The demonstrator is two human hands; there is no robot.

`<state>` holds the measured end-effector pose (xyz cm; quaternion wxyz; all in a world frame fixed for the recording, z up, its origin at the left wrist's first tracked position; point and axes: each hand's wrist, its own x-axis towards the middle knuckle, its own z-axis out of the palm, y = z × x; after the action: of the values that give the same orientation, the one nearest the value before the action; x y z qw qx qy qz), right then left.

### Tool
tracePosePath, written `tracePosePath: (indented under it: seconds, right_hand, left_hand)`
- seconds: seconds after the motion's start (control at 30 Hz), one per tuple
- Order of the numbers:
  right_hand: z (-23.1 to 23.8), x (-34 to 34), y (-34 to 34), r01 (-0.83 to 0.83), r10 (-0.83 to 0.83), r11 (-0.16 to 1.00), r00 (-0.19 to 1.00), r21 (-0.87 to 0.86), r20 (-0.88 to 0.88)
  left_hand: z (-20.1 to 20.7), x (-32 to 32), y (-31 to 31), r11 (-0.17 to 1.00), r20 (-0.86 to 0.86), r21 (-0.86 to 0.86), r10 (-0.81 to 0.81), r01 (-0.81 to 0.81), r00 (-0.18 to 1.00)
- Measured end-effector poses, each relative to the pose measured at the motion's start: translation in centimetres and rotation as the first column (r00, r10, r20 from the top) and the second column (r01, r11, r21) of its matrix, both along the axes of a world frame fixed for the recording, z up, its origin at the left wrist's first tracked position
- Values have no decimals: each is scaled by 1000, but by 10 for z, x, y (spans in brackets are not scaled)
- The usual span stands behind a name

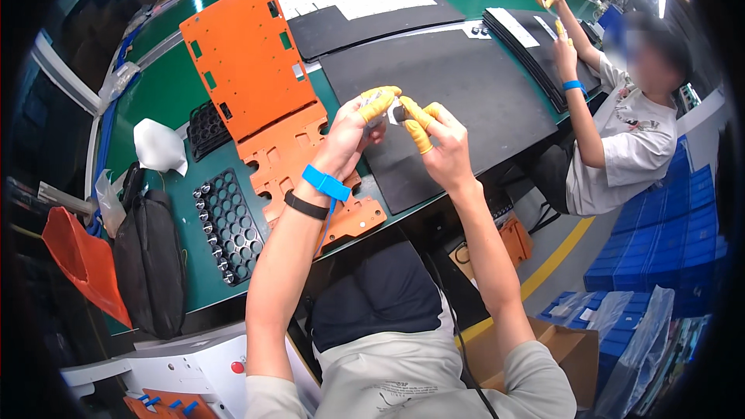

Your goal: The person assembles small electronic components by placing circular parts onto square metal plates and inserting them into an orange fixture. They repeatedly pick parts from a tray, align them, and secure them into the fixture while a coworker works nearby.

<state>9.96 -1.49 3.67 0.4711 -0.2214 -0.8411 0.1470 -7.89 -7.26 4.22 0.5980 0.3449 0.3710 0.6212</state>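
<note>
My left hand [363, 120], with yellow finger covers and a blue wrist strap, is closed around something greyish that its fingers mostly hide. Close against it, my right hand [438, 140], also in yellow finger covers, pinches a small dark round piece [400, 113] with a bit of white beside it. Both hands are raised over the black mat [458, 140]. Left of my left forearm lies a black tray [247, 221] with round holes; several small shiny round parts [203, 216] sit along its left side. An orange fixture plate [240, 62] and a lower orange piece [291, 151] extend beyond it.
A second black tray [206, 128], a white bag [159, 146], a black bag [147, 264] and an orange bag [81, 260] are at the left. Dark sheets with white ones [357, 0] lie at the back. A co-worker [621, 124] works at the right, near blue crates [660, 240].
</note>
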Motion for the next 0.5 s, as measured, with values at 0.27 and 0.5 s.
tracePosePath:
  seconds: [0.27, 0.5]
  right_hand:
    - [8, -3, -1, -51, 47, 996, 998, -80, -49]
    - [7, -6, -4, -25, 24, 994, 1000, -107, -17]
  left_hand:
    - [5, 2, -1, 998, -34, 56, 28, -26, 999]
    - [2, 5, 0, 994, -28, 47, 99, -97, 995]
